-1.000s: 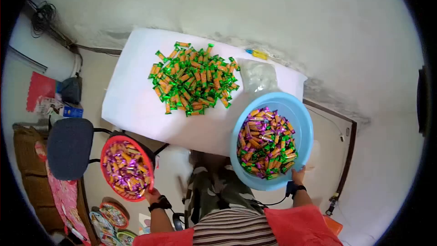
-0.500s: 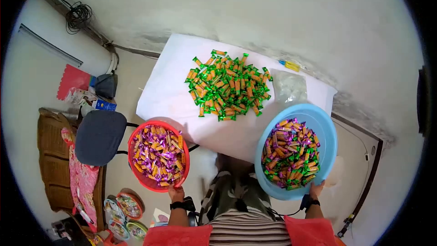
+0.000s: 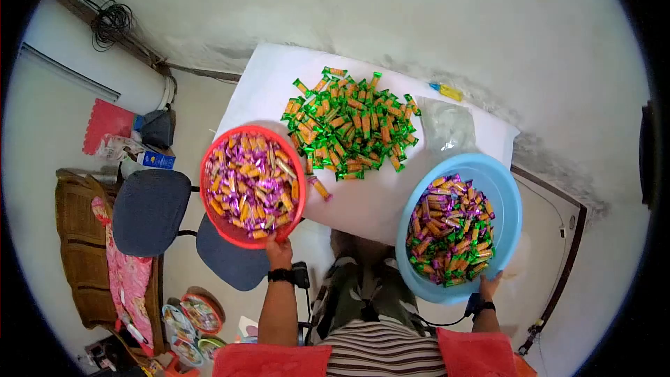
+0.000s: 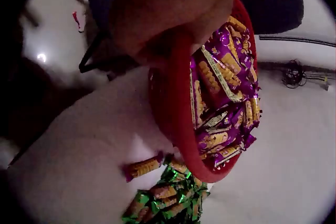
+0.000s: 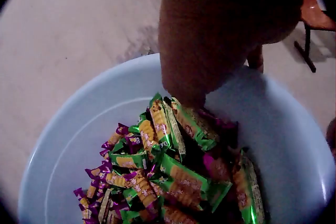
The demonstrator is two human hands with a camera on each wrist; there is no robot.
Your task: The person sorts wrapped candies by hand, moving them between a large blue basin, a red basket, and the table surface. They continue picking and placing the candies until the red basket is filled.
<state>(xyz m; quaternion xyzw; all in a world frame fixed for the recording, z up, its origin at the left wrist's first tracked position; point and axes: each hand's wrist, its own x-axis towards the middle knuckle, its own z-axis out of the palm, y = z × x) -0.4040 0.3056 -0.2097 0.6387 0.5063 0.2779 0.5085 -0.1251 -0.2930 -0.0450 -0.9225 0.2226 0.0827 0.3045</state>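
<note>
My left hand grips the near rim of a red basket, thumb over the edge in the left wrist view. Purple-and-orange wrapped snack packets fill it. The basket overlaps the table's left front edge. One loose purple packet lies just right of it, near a heap of green-and-orange packets. On the right, my right hand holds the near rim of a light blue basin. Mixed purple and green packets are piled inside. Part of the right hand's fingers is hidden by the rim.
The white-covered table stands against the wall. A clear plastic bag and a yellow bottle lie at its back right. A dark chair is at the left, with several small baskets on the floor.
My left hand has moved the red basket forward and up to the table's edge. A loose purple packet now shows beside it. The blue basin has barely shifted in the last half second.
</note>
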